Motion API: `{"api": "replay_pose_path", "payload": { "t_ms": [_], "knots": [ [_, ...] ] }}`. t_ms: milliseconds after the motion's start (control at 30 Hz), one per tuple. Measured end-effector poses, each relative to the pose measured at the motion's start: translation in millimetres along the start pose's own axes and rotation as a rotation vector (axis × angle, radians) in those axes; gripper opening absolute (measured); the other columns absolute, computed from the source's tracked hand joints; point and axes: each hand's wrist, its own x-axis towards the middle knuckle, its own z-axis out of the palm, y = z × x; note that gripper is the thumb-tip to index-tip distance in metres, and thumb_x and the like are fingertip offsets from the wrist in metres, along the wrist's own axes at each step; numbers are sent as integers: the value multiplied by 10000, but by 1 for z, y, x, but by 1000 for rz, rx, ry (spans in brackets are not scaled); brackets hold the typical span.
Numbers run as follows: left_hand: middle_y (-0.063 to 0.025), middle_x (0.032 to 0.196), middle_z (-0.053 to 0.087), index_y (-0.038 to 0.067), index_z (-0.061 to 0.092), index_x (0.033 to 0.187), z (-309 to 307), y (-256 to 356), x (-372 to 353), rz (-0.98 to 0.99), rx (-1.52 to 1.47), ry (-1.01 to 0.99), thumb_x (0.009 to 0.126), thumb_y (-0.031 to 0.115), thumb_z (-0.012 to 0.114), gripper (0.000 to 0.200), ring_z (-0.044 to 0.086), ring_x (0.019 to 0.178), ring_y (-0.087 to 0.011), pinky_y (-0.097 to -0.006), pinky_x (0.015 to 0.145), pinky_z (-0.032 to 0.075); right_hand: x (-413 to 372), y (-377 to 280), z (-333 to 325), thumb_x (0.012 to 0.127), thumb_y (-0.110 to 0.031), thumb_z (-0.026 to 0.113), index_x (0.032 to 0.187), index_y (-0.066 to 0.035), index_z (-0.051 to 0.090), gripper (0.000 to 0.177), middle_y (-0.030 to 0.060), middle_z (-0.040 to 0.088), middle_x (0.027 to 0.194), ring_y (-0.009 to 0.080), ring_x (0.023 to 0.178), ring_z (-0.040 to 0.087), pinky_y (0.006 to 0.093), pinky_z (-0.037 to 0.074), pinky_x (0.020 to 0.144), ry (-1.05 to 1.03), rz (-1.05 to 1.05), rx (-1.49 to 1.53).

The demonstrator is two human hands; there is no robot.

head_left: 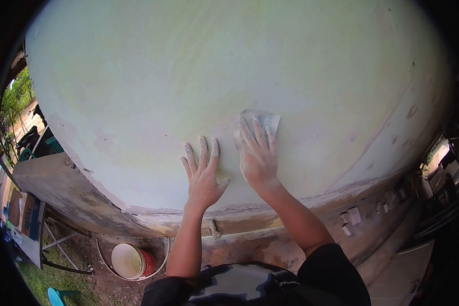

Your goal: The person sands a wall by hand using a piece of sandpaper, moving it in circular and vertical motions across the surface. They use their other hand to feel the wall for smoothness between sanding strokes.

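A pale, dusty wall [137, 92] with faded greenish and grey patches fills most of the head view. Against it my left hand [203, 176] rests with fingers spread, holding nothing. To its right, my right hand [258, 155] presses a sheet of sandpaper [272, 123] to the wall. Print shows on the sheet's back, and part of it is hidden under the fingers. White dust coats both hands, most of all the right.
Below the wall's lower edge a tap [213, 229] sticks out. A white and red bucket [128, 261] stands on the ground at lower left, with a hose [167, 255] curving around it. Further left are a table [25, 245] with boxes and a teal chair [58, 296].
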Motion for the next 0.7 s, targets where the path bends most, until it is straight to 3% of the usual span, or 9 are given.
{"api": "replay_pose_path", "payload": {
  "t_ms": [100,200,267,433,500,567,700],
  "knots": [
    [-170,1780,33,196,166,1711,-1,-4,-2,25,12,8,741,272,898,1217,-75,1585,-555,-711,1251,82,2,10,-19,966,-144,637,1319,-80,695,363,49,468,1646,344,1525,409,589,275,1231,33,-73,-90],
    [-169,1781,33,201,170,1711,-1,-4,-2,21,5,3,745,265,896,1210,-73,1584,-558,-716,1248,81,8,9,-28,972,-135,629,1313,-100,701,350,51,472,1644,359,1531,395,581,265,1236,62,77,-177],
    [-168,1781,32,201,171,1710,0,-5,-2,24,0,5,745,265,896,1210,-73,1584,-559,-718,1247,83,10,10,-14,959,-105,618,1305,-28,697,364,31,437,1669,311,1556,367,581,265,1237,147,136,-78],
    [-168,1781,31,200,176,1710,0,0,-4,35,-21,2,761,245,882,1183,-71,1586,-554,-710,1250,66,1,-4,5,948,-107,622,1304,-38,699,371,38,453,1656,297,1552,374,554,271,1248,99,81,-58],
    [-186,1778,37,187,193,1707,9,8,-5,21,-31,162,792,223,849,1126,-46,1600,-530,-688,1256,45,-5,-3,-4,943,-103,622,1305,-41,698,376,41,458,1651,293,1548,381,545,274,1250,68,31,-69],
    [-196,1775,44,181,205,1704,21,11,-1,24,-68,262,810,218,830,1092,-27,1606,-516,-678,1257,40,-12,-2,-13,987,-145,621,1272,-71,718,310,35,499,1615,316,1539,388,534,295,1240,-96,-181,-46],
    [-221,1767,77,162,242,1694,9,11,22,112,-40,463,860,252,795,1005,27,1617,-483,-666,1256,45,-44,24,-21,984,-157,633,1283,-53,716,328,58,501,1615,339,1530,399,525,305,1237,-53,-100,16]
  ]
}}
